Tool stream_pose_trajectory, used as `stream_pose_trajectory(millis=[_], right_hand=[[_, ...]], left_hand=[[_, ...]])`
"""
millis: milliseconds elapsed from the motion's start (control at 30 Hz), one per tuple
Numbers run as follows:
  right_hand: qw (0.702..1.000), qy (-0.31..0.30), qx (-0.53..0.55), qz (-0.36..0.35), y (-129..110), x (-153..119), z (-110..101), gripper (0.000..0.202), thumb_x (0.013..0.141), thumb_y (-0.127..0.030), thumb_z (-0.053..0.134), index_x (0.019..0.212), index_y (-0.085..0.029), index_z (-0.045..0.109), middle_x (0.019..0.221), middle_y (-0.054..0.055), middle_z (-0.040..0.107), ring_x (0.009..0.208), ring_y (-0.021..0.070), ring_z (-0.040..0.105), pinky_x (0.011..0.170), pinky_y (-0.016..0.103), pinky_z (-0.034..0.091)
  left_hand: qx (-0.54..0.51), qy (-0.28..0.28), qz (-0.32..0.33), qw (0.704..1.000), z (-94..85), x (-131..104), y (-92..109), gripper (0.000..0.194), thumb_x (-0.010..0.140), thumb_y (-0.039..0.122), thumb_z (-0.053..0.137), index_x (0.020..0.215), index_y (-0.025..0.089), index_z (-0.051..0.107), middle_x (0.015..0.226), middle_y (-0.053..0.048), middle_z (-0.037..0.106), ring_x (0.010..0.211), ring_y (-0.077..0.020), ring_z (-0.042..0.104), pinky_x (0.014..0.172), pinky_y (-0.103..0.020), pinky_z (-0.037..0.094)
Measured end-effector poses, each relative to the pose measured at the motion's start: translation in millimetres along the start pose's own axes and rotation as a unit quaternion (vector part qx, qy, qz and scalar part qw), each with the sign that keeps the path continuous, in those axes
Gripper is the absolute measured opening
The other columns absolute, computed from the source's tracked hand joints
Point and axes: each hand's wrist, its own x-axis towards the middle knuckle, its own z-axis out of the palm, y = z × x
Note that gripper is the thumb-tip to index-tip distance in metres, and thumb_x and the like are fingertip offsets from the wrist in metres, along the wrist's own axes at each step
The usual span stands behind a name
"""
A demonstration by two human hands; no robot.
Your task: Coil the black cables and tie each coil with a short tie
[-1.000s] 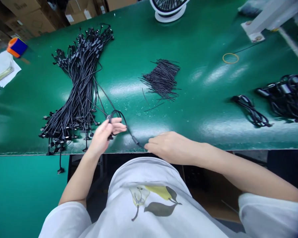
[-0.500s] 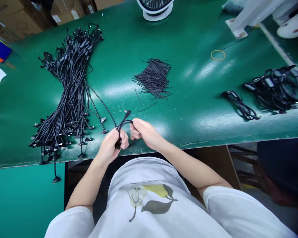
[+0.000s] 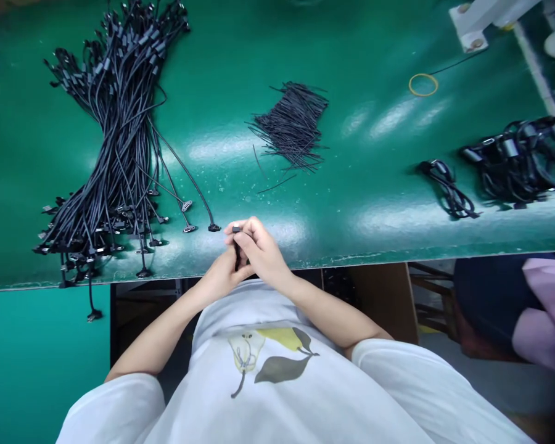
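Both hands meet at the table's front edge around a folded black cable [image 3: 237,251], mostly hidden by the fingers. My left hand [image 3: 222,271] is closed on it from the left and below. My right hand [image 3: 259,246] wraps over it from the right, fingers curled round its upper end. To the left lies a large bundle of long black cables [image 3: 124,129], some connector ends hanging over the edge. A pile of short black ties [image 3: 296,123] lies ahead of my hands.
At the right are a single coiled cable [image 3: 448,188] and a heap of coiled cables [image 3: 513,163]. Behind them are a yellow rubber band [image 3: 423,85] and a white metal bracket [image 3: 474,31]. Pink cloth [image 3: 546,314] shows at the lower right, beyond the green table [image 3: 361,166].
My hands have come together, with the right now over the cable and its loops folded in. A cable end that ran to my left hand now lies on the table. The view has tilted down.
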Motion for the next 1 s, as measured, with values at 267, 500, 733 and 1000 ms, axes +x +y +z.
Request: stream_pose_trajectory(millis=[267,500,733,1000], right_hand=[[0.986,-0.027,0.153,0.068,-4.5,17.2,-1.7,0.04,0.086,-0.061,0.056,0.08,-0.021,0.05,0.055,-0.01,0.026,0.04,0.0028,0.017,0.037,0.018,0.013],[0.974,-0.117,0.161,0.11,-22.2,29.8,-8.5,0.057,0.079,-0.074,0.055,0.067,-0.021,0.04,0.05,-0.011,0.018,0.038,0.0019,0.013,0.035,0.017,0.011],[0.964,-0.14,0.182,0.136,-29.7,29.9,-15.0,0.055,0.082,-0.071,0.055,0.066,-0.021,0.038,0.05,-0.012,0.02,0.037,0.0015,0.014,0.034,0.016,0.012],[0.958,-0.017,0.248,0.141,-13.2,37.5,-32.9,0.027,0.092,-0.043,0.057,0.083,-0.019,0.047,0.063,-0.01,0.038,0.041,0.0,0.023,0.035,0.012,0.022]], left_hand=[[-0.061,-0.161,-0.02,0.985,3.0,6.6,0.4,0.022,0.085,0.036,0.066,0.082,0.015,0.064,0.079,-0.004,0.065,0.077,-0.0182,0.058,0.074,-0.03,0.044],[-0.393,-0.244,-0.171,0.87,4.3,5.2,16.5,0.041,0.084,0.054,0.064,0.088,0.014,0.062,0.066,0.0,0.053,0.063,-0.0161,0.058,0.074,-0.038,0.054],[-0.475,-0.207,-0.214,0.828,15.6,0.8,24.4,0.027,0.079,0.035,0.075,0.083,0.012,0.063,0.062,0.003,0.042,0.055,-0.0106,0.049,0.054,-0.025,0.047],[-0.472,-0.128,-0.223,0.843,22.7,8.2,23.9,0.024,0.082,0.034,0.07,0.08,0.013,0.059,0.055,0.008,0.03,0.044,-0.0058,0.036,0.042,-0.017,0.036]])
